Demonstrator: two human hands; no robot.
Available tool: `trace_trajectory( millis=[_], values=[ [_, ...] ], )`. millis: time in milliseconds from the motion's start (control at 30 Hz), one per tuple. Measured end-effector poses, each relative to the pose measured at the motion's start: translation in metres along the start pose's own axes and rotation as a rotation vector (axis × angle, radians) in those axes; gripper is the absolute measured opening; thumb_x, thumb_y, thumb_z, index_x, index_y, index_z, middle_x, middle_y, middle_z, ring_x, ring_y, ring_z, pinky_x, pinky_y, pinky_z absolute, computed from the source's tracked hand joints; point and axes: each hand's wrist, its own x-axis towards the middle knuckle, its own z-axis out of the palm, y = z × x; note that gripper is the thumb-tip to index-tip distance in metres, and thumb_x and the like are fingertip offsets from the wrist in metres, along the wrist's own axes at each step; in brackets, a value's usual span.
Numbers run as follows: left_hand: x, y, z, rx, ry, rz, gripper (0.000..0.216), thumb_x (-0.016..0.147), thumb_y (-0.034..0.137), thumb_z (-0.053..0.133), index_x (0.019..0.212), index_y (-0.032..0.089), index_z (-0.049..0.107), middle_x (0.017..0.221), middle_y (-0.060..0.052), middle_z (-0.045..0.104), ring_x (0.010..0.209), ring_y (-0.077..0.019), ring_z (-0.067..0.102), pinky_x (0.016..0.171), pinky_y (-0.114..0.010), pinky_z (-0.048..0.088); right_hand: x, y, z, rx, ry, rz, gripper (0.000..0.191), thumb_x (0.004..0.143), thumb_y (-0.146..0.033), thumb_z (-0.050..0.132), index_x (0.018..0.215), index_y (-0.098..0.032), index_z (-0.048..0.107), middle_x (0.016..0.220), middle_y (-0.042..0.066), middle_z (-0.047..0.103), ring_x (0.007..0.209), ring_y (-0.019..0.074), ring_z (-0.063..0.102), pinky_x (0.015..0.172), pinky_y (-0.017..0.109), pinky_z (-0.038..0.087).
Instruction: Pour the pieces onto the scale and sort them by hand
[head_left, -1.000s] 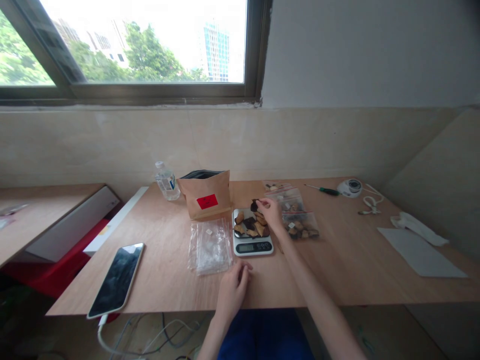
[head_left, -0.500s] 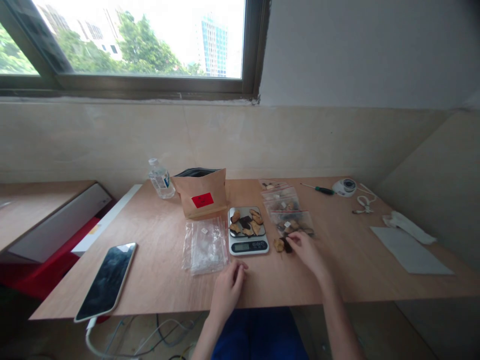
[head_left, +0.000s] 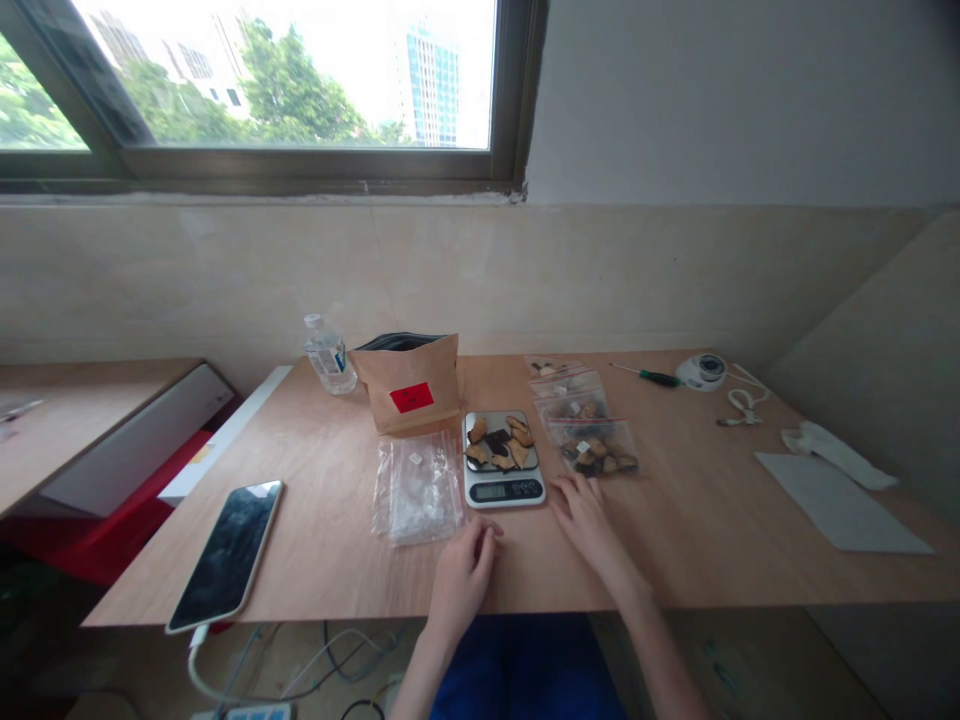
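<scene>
My right hand [head_left: 583, 515] rests palm-down on the table just right of the kitchen scale [head_left: 505, 491], fingers curled down. It covers the spot where loose dried mushroom pieces lay; whatever is under the fingers is hidden. My left hand [head_left: 466, 560] lies loosely curled in front of the scale with nothing visible in it. Several dried mushroom slices [head_left: 519, 453], tan and dark brown, sit spread on the scale's platform. Left of the scale lie clear empty zip bags [head_left: 420, 490]. A filled zip bag of dried mushrooms [head_left: 600, 452] is just beyond my right fingers.
Behind the scale stands an open brown paper pouch [head_left: 411, 385] beside a water bottle [head_left: 330, 355]. More filled zip bags [head_left: 574, 405] overlap at the back. A phone [head_left: 227, 555] charges at left. A screwdriver [head_left: 652, 377], dome camera [head_left: 701, 371] and white sheet [head_left: 840, 500] are at right.
My right hand has shifted left and closer to the scale, now covering the loose mushroom pieces that showed by its fingertips. My left hand stays in place. The view has shifted slightly.
</scene>
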Motion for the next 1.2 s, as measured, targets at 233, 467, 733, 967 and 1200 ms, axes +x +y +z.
trace_trajectory(
  millis=[233,467,733,967,1200],
  values=[
    [-0.001,-0.001,0.000,0.017,-0.001,0.000,0.029,0.091,0.034,0.033,0.090,0.020,0.058,0.079,-0.004,0.064,0.074,-0.0176,0.061,0.071,-0.027,0.042,0.002,0.010,-0.009,0.103,-0.004,0.052,0.025,0.081,-0.013,0.042,0.088,-0.021,0.065,0.089,0.008,0.068,0.085,0.0248,0.056,0.078,0.039,0.045],
    [0.000,-0.001,0.000,0.011,-0.002,-0.015,0.029,0.091,0.035,0.033,0.089,0.020,0.058,0.080,-0.005,0.064,0.075,-0.0185,0.061,0.071,-0.028,0.043,0.060,-0.022,-0.041,0.316,0.105,0.072,0.023,0.083,-0.022,0.048,0.098,-0.022,0.065,0.095,0.005,0.069,0.088,0.0212,0.059,0.080,0.034,0.047],
    [0.000,-0.001,0.002,-0.005,0.015,0.009,0.028,0.091,0.033,0.033,0.088,0.020,0.058,0.079,-0.004,0.063,0.076,-0.0180,0.060,0.071,-0.028,0.043,0.132,-0.047,-0.008,0.197,0.040,-0.045,0.021,0.083,-0.020,0.053,0.098,-0.022,0.068,0.089,0.005,0.069,0.090,0.0207,0.057,0.085,0.033,0.042],
    [0.001,0.000,0.001,0.001,0.002,0.001,0.028,0.091,0.033,0.034,0.088,0.020,0.058,0.079,-0.004,0.064,0.075,-0.0178,0.061,0.070,-0.027,0.042,0.092,-0.036,-0.014,0.326,0.086,-0.006,0.027,0.089,-0.028,0.042,0.097,-0.021,0.067,0.092,0.007,0.068,0.089,0.0210,0.057,0.084,0.034,0.043],
    [0.001,-0.002,0.000,0.029,-0.010,-0.012,0.030,0.091,0.036,0.033,0.088,0.020,0.058,0.080,-0.005,0.064,0.077,-0.0188,0.061,0.071,-0.028,0.043,0.022,-0.011,-0.018,0.252,0.290,0.088,0.026,0.089,-0.029,0.041,0.092,-0.021,0.066,0.097,0.009,0.064,0.093,0.0228,0.055,0.085,0.038,0.042]
  ],
)
